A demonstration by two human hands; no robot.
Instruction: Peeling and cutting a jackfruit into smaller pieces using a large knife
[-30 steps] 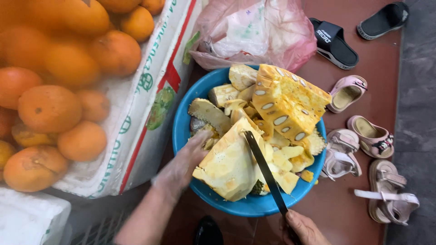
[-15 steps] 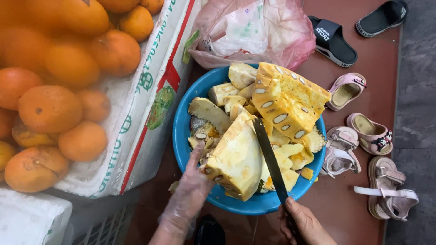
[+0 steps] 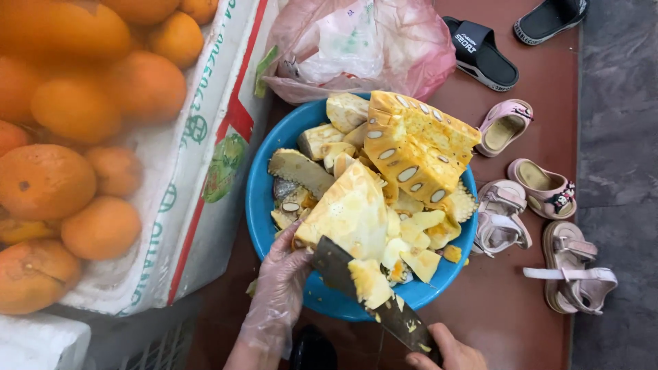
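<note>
In the head view, the left hand (image 3: 282, 284) wears a thin, clear plastic glove that wrinkles at the wrist. Its fingers are closed on the lower edge of a big wedge of jackfruit (image 3: 349, 214), pale yellow and fibrous on the cut face. The wedge rests in the front part of a round blue plastic basin (image 3: 260, 205), which stands on a smooth red-brown floor (image 3: 507, 322).

The right hand (image 3: 444, 351) is bare and shows only partly at the bottom edge; it is clamped on the handle of a knife (image 3: 373, 300). The blade is dark, flat and wet, and sticky yellow bits cling to it. A small cut piece of fruit (image 3: 369, 281) lies on the blade, just beside the wedge.

The basin is full of jackfruit chunks. A large block (image 3: 415, 147) at the back shows orange-yellow flesh with pale oval seeds, and pieces of bumpy rind lie around it.

Behind the basin lies a crumpled pink plastic bag (image 3: 356, 48). To the left, a white foam box (image 3: 199, 157) holds round oranges (image 3: 75, 116) with dimpled skin. To the right, small pink sandals (image 3: 528, 205) and black slippers (image 3: 483, 51) lie on the floor.
</note>
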